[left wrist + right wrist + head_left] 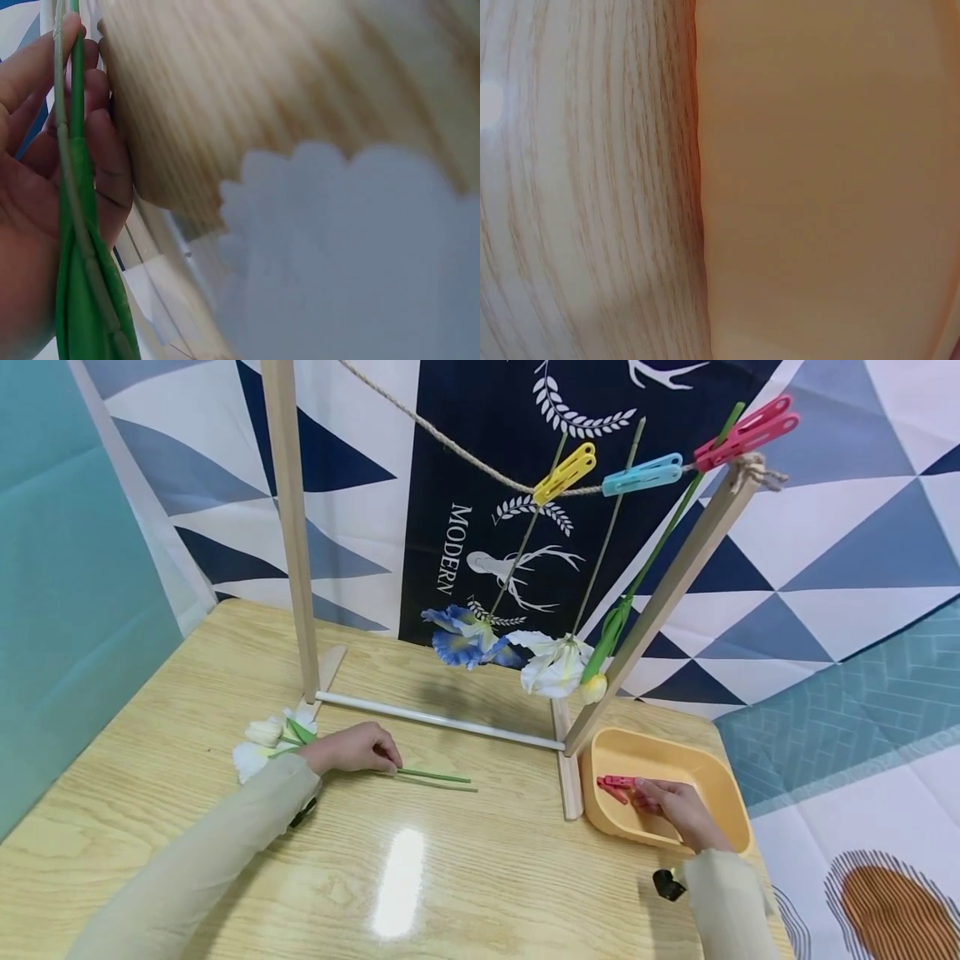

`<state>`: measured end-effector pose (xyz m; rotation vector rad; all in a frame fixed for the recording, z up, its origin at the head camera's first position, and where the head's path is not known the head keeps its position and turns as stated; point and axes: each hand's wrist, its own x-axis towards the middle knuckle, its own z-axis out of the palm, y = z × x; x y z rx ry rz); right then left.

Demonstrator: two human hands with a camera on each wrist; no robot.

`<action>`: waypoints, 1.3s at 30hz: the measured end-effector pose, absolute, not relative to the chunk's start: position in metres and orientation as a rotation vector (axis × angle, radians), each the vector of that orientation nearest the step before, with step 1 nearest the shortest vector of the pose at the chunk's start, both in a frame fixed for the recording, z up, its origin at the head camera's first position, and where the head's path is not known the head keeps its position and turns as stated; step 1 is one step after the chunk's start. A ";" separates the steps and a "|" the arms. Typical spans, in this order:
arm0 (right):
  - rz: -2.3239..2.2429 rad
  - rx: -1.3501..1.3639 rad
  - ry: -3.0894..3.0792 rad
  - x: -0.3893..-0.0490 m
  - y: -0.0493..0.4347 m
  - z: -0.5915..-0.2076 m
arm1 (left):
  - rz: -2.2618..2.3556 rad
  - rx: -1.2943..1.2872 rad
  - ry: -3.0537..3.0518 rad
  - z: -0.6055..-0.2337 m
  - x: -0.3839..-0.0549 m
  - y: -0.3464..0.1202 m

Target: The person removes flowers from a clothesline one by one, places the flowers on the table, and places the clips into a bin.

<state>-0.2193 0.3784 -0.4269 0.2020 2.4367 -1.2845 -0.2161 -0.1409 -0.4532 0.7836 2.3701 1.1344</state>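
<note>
My left hand (360,749) grips two artificial flower stems (435,777) low over the table. Their white blooms (264,732) lie to the left, partly behind my wrist. In the left wrist view the thumb and fingers are around a thick green stem (78,90) and a thinner pale stem (63,127), with a large white petal (330,247) in front. My right hand (675,806) pinches a pink clothespin (619,782) over a yellow plastic basin (708,768); another pink piece shows just under it. The right wrist view shows only basin and tabletop, not the fingers.
A wooden frame (288,527) carries a sagging rope (450,443). Yellow, blue and pink clothespins (566,474) hold a blue flower (465,637), a white flower (555,664) and a tulip (594,688) upside down. A white bar (442,720) joins the frame's feet.
</note>
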 end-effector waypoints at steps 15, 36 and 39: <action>-1.320 0.253 2.389 -0.216 0.381 -0.429 | 1.129 0.809 2.395 -0.450 -0.210 -0.137; -1.289 0.264 2.884 -0.205 0.360 -0.361 | 1.168 0.765 2.407 -0.432 -0.210 -0.136; -1.317 0.243 2.963 -0.203 0.346 -0.345 | 1.203 0.750 2.445 -0.418 -0.211 -0.139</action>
